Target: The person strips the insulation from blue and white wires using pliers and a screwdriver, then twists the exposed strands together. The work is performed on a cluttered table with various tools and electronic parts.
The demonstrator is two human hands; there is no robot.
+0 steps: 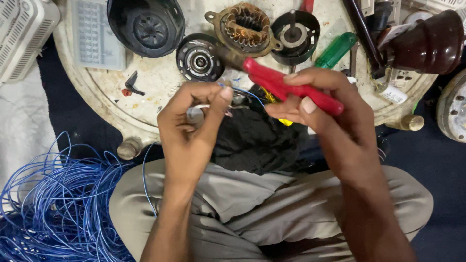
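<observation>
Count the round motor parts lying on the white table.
4: a black housing at top left, a black end cap below it, a copper-wound stator centre, and a black cup with shaft right. Others may be hidden.

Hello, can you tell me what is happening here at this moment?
A person sits cross-legged at a round white tray with motor parts. The left hand pinches a thin blue wire. The right hand holds a red-handled tool close to the wire's end. A black cloth lies on the lap, and a pile of blue wire lies beside the left leg.
</observation>
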